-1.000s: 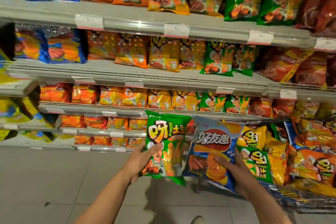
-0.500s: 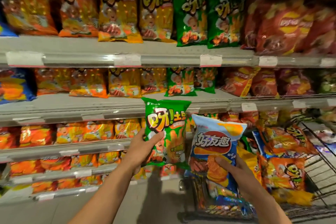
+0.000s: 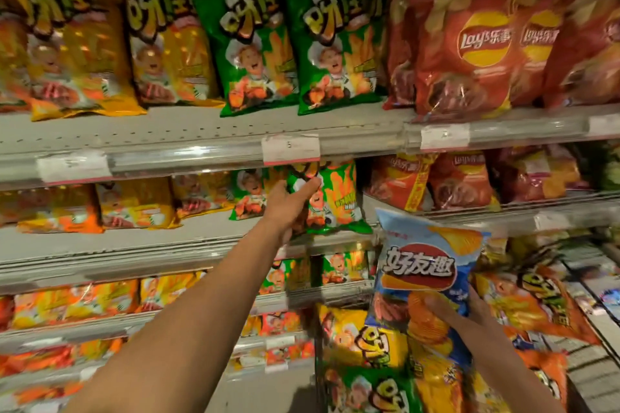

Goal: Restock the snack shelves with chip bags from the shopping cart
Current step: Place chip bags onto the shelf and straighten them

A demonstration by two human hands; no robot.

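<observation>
A green chip bag is gripped by the left hand and set upright just below the price tag, beside matching green bags (presumably to keep flavours grouped). A blue chip bag is clasped by the right hand lower right of that tag, above the shopping cart, kept ready.

Dim warm light, motion blur, wide-angle bending at edges

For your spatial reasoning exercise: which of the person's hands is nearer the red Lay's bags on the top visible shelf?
Left. The left hand grips a green bag one shelf below the red Lay's bags; the right hand holds a blue bag lower, over the cart.
</observation>
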